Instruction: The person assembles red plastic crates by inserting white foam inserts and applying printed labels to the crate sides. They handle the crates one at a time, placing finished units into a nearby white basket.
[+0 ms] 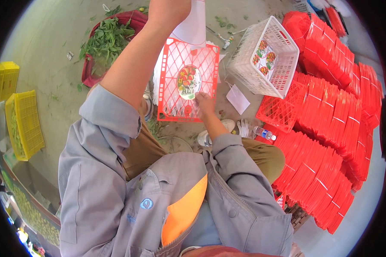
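Observation:
A flat red plastic lattice panel (169, 77) lies in front of me over white material. An oval label (188, 81) with a picture of fruit is on its middle. My right hand (205, 103) is at the label's lower right edge, its fingers closed together on that edge. My left hand (170, 9) is raised past the panel's far edge, beside a white sheet (193, 25) that reaches down to the panel. The top of the view cuts off the left fingers, so their hold is hidden.
A white crate (246, 79) with round picture labels (265, 59) stands right of the panel. Bundled red folded baskets (315, 180) are piled along the right. A red sack (135, 19) with green leaves, yellow crates (28, 124), a bottle (265, 133) and gloves (244, 127) lie around.

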Available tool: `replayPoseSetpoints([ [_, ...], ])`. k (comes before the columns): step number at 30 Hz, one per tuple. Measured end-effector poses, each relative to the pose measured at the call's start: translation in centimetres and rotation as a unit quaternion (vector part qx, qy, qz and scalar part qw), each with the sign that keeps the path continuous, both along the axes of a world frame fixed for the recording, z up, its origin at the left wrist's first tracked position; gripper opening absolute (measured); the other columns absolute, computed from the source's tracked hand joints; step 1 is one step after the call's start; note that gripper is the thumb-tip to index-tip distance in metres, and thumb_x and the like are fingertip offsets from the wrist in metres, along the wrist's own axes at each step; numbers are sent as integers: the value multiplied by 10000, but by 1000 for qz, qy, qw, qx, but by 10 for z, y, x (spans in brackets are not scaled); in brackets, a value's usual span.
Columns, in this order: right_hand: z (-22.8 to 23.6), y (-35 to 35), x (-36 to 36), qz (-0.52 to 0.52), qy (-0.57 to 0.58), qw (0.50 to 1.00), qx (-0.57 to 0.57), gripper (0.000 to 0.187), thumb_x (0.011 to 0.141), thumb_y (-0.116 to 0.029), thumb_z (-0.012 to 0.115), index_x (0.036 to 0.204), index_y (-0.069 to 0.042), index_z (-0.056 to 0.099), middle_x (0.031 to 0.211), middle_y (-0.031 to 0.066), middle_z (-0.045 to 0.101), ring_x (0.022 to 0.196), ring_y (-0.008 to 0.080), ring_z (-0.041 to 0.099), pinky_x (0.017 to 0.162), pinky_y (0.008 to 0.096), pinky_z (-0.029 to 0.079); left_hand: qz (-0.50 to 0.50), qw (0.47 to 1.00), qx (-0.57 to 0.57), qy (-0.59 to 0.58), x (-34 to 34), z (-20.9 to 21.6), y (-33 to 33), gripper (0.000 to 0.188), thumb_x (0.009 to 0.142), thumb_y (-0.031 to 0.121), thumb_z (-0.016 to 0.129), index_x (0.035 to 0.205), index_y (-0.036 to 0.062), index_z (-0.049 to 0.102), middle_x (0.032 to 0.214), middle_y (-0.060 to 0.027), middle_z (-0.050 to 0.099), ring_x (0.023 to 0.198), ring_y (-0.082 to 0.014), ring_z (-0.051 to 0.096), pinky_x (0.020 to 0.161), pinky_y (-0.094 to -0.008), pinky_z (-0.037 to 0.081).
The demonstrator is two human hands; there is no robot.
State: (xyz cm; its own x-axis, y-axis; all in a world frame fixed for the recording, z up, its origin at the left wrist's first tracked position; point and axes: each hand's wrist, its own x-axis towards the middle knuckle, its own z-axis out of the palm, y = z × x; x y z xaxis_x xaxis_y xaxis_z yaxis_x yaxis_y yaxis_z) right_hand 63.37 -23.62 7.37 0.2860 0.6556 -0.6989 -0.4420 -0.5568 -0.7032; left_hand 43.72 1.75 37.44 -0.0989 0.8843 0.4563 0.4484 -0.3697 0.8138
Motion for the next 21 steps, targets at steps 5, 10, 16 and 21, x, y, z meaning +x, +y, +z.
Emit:
replayPoseSetpoints([
  [5, -10, 25, 4, 47, -55, 996, -48, 195, 951, -144, 686, 1112, -48, 631, 923, 35, 664, 836, 151, 631, 729, 296, 518, -10, 1000, 23, 4, -1, 1, -1, 305, 923, 217, 614, 1041, -52, 695, 1006, -288, 686, 1001, -456, 649, 863, -457, 508],
  [10, -14, 29, 5, 51, -60, 994, -76, 215, 950, -155, 686, 1128, -44, 640, 913, 36, 659, 828, 147, 636, 753, 289, 534, -24, 1000, -13, 0, -3, 3, -3, 310, 926, 213, 609, 1051, -58, 695, 996, -295, 686, 996, -453, 656, 863, -453, 508],
  [16, -13, 28, 8, 85, -113, 987, -79, 255, 935, -142, 683, 1151, -7, 669, 962, 75, 706, 813, 176, 691, 740, 308, 576, -39, 999, -16, -35, 1, 6, -3, 312, 929, 213, 607, 1071, -50, 697, 998, -288, 691, 992, -439, 667, 859, -444, 509],
  [21, -16, 33, 18, 155, -176, 968, -86, 235, 901, -156, 687, 1055, 18, 718, 895, 113, 741, 781, 201, 733, 728, 326, 583, -56, 997, -34, -39, 2, 10, -6, 289, 932, 204, 606, 1042, -48, 695, 967, -288, 685, 953, -438, 667, 827, -448, 506],
])
